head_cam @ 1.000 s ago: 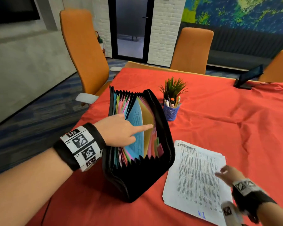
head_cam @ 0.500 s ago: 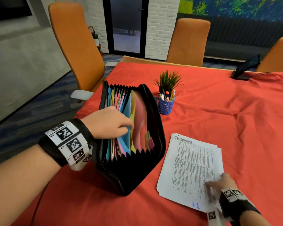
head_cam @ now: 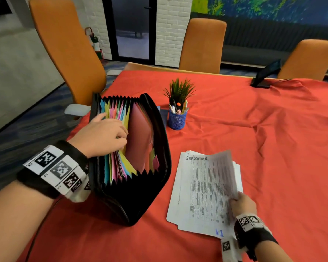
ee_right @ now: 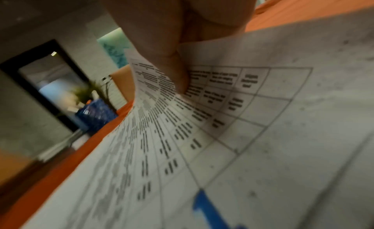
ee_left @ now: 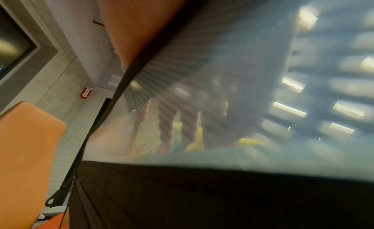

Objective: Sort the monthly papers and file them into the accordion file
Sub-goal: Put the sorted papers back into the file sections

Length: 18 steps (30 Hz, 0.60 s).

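A black accordion file (head_cam: 133,201) stands open on the red tablecloth, its coloured dividers (head_cam: 119,112) fanned out. My left hand (head_cam: 119,133) reaches in from the left. Its fingers curl round a bunch of dividers and hold them leftward, which leaves a wide gap before a pink divider (head_cam: 140,140). In the left wrist view a blurred translucent divider (ee_left: 242,104) covers most of the lens. Right of the file lies a stack of printed papers (head_cam: 199,188) headed "September". My right hand (head_cam: 235,200) pinches the top sheet (ee_right: 153,104) at its right edge and lifts it off the sheet below (ee_right: 263,120).
A blue mesh pen cup (head_cam: 177,120) with a small plant stands just behind the file. A dark tablet on a stand (head_cam: 265,74) sits at the far right. Orange chairs (head_cam: 68,53) ring the table. The table's left edge runs close beside the file.
My left hand stopped pointing at a blue divider and curled into the dividers, pulling them left. My right hand went from resting on the stack to pinching and lifting the top sheet's right edge.
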### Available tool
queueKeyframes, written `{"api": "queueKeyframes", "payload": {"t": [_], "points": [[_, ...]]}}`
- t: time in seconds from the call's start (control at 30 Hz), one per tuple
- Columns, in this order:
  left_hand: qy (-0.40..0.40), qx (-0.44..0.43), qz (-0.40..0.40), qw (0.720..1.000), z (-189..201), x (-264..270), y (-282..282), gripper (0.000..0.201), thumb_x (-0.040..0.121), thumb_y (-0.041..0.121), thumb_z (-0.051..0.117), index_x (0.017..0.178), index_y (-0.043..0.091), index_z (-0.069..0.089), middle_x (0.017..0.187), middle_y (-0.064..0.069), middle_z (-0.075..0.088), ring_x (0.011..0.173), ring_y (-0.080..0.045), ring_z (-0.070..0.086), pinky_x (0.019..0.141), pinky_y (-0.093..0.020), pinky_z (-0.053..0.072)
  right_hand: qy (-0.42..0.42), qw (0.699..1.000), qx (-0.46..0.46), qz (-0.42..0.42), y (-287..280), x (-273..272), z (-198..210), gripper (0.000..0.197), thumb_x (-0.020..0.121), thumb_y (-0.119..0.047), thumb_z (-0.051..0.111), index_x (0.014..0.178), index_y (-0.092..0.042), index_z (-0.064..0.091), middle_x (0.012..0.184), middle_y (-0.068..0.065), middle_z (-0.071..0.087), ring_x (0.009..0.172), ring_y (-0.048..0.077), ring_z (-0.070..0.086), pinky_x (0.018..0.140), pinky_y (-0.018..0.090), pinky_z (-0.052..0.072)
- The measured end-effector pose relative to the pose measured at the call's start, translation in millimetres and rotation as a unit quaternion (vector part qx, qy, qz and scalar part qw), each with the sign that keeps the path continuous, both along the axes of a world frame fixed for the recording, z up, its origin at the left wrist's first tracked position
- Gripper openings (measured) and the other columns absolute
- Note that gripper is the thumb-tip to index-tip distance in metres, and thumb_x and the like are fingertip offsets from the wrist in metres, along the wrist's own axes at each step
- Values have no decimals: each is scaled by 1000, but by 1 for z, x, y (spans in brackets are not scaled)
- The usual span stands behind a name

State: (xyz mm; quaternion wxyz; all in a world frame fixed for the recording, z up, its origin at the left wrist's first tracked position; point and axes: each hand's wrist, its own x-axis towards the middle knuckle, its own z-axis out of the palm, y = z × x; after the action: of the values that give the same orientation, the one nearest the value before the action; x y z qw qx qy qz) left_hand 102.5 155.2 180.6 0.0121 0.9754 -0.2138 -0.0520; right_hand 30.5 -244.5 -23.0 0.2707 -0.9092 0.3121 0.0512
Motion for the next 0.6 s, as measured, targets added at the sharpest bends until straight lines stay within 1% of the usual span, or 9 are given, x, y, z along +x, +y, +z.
{"api": "queueKeyframes", "payload": {"t": [0.07,0.13,0.17,0.2,0.23,0.3,0.43,0.53,0.6], "points": [[-3,-4,3,1000,0,0,-2,38,86,31,35,53,36,52,116,19,60,124,-1,41,117,-41,-1,-23,995,88,-48,-9,-3,1,16,83,-4,60,96,2,66,83,20,66,71,26,62,68,28,48],[-3,-1,8,1000,-1,-1,-4,40,90,24,40,55,34,56,118,18,60,125,-2,40,117,-41,-2,-55,972,209,-94,-15,-10,6,14,83,6,60,96,12,61,63,15,62,44,14,60,47,19,50],[-3,0,11,1000,-1,0,-5,39,90,25,40,58,31,60,118,18,60,125,-1,40,117,-41,-2,-69,960,248,-107,-18,-15,10,13,84,10,57,96,14,58,53,12,60,34,9,56,36,16,45],[-3,-2,12,1000,-1,-1,-5,39,88,30,37,60,28,64,118,19,60,125,-1,40,117,-41,-1,-78,948,289,-112,-20,-19,17,10,84,12,55,95,13,56,45,6,60,31,7,54,32,15,42],[-3,-7,13,1000,-1,-1,-5,40,82,34,32,61,26,66,117,19,61,124,0,41,117,-41,-1,-89,939,314,-112,-22,-22,25,10,85,12,55,95,12,55,42,2,60,32,7,54,32,14,42],[-1,-21,17,1000,0,-1,-4,42,74,37,28,60,26,66,114,20,62,122,2,42,117,-40,-1,-114,933,325,-102,-30,-24,44,14,82,9,59,96,11,57,47,1,64,38,9,59,38,17,48],[-4,-37,17,999,-2,-2,-4,40,75,35,30,59,25,66,110,20,63,120,2,43,116,-38,-4,-164,915,359,-80,-51,-20,96,19,79,6,62,97,11,58,68,15,70,54,23,67,49,32,57],[-10,-59,17,998,-5,0,-2,40,76,33,33,61,20,68,105,18,65,118,1,45,116,-38,-5,-172,910,376,-42,-61,-15,150,7,82,8,55,85,9,61,68,16,70,53,23,67,46,29,55],[-15,-72,18,997,-6,0,-1,43,72,35,30,62,19,68,104,16,67,116,0,47,116,-38,-6,-180,908,377,-28,-63,-9,179,21,83,8,52,69,6,68,66,15,70,53,22,67,45,28,55]]}}
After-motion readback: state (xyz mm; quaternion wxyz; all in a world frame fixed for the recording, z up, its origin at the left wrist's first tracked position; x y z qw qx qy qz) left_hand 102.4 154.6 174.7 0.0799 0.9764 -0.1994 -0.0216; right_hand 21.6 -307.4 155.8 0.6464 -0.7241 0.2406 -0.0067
